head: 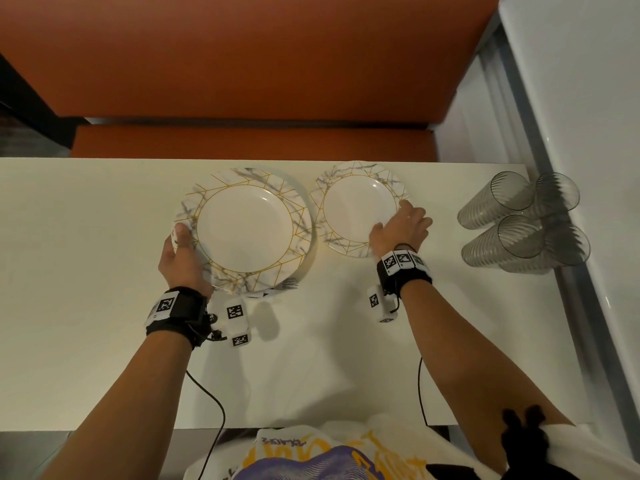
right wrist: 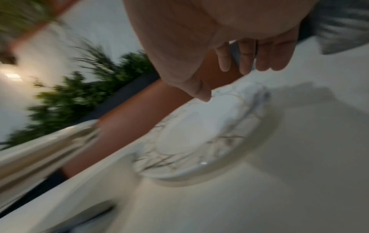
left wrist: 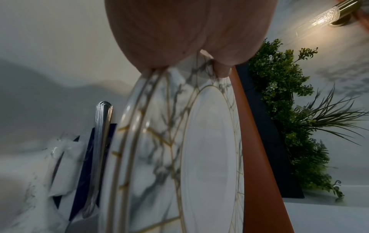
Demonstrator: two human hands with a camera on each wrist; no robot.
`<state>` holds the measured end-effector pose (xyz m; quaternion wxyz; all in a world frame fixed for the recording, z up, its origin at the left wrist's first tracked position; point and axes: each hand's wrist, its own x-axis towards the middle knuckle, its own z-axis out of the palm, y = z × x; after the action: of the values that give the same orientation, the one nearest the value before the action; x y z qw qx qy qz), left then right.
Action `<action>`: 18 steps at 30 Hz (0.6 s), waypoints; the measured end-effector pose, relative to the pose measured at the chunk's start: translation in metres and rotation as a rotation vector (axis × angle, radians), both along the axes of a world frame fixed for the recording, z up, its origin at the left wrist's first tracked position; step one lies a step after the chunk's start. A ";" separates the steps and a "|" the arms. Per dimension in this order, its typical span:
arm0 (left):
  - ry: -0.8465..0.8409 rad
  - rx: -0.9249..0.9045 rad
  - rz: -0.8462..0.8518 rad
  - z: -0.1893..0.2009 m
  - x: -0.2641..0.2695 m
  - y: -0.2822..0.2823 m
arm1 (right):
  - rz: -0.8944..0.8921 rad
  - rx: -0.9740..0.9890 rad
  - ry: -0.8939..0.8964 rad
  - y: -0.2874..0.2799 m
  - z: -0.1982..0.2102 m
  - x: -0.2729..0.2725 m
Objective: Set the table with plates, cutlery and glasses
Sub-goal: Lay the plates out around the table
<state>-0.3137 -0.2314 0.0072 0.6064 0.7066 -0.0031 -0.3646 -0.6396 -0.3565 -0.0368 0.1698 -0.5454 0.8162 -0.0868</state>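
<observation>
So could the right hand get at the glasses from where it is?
Probably yes: the right hand is open above the smaller plate, and only bare table lies between it and the glasses.

The right wrist view is motion-blurred — the small plate (right wrist: 201,130) smears. The large plate (head: 247,228) hides most of the cutlery (head: 289,284) beneath it.

A matt, smooth cream tabletop (head: 86,237) is shown. Glossy white round plates with grey marbling and thin gold lines (head: 244,230) are seen as glazed ceramic. Ribbed clear plastic tumblers (head: 512,216) appear smoky. A polished metal cutlery handle with beaded edging (left wrist: 102,126) is shown. The orange bench upholstery (head: 242,64) appears smooth and matt.
</observation>
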 end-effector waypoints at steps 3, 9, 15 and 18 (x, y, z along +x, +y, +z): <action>0.006 0.006 -0.069 0.001 -0.008 0.006 | 0.174 -0.090 -0.280 0.011 0.019 0.029; 0.101 0.060 -0.226 0.001 -0.013 0.023 | 0.372 0.083 -0.523 0.033 0.053 0.078; 0.137 0.190 -0.308 0.006 0.005 0.050 | 0.224 0.080 -0.533 0.069 0.048 0.072; 0.130 0.154 -0.313 0.002 0.019 0.069 | 0.083 0.044 -0.633 0.096 0.046 0.059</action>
<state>-0.2950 -0.1620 0.0091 0.4851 0.7169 -0.0460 -0.4986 -0.5807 -0.2602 0.0090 0.4304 -0.5203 0.7015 -0.2277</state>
